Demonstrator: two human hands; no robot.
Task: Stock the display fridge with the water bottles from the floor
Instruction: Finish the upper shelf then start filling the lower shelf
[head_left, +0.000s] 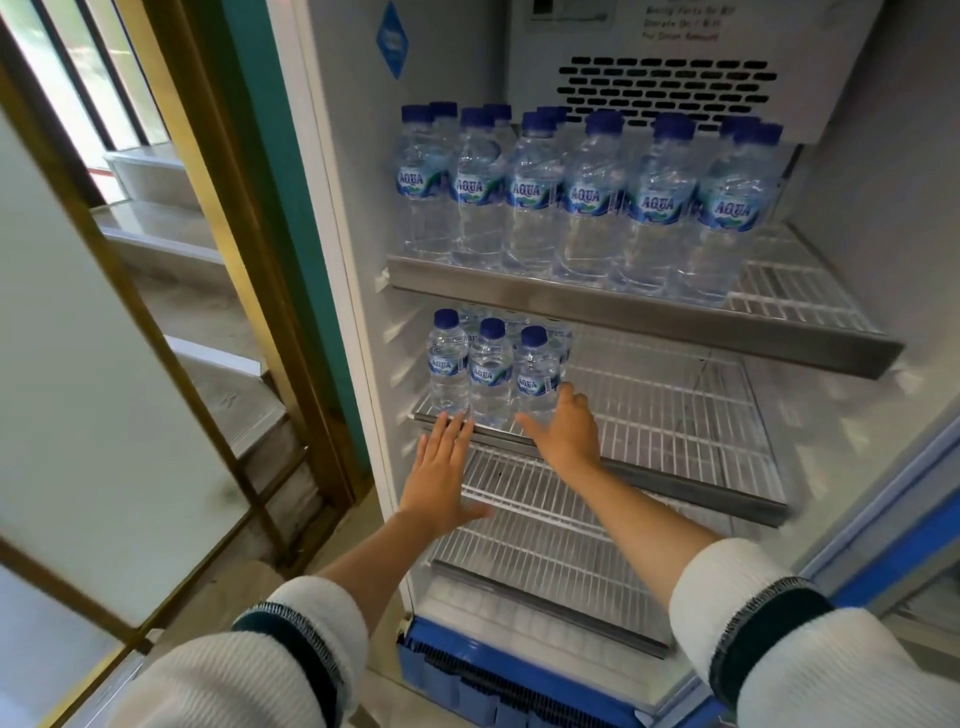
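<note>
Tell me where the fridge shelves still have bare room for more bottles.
Middle shelf: bare wire right of the three-bottle cluster, out to the right wall. Lower shelf: all bare. Top shelf: crowded with bottles; only a strip at its right end is free.

Display fridge (332, 218), door open. Top shelf (639, 317): bottle rows (587, 202) filling its left and centre. Middle shelf (675, 415): bottle cluster (491, 371) at front left, directly behind left hand (441, 473), just left of right hand (569, 423). Lower shelf (545, 519): beneath both forearms. Stairs (171, 228): left of fridge.
</note>
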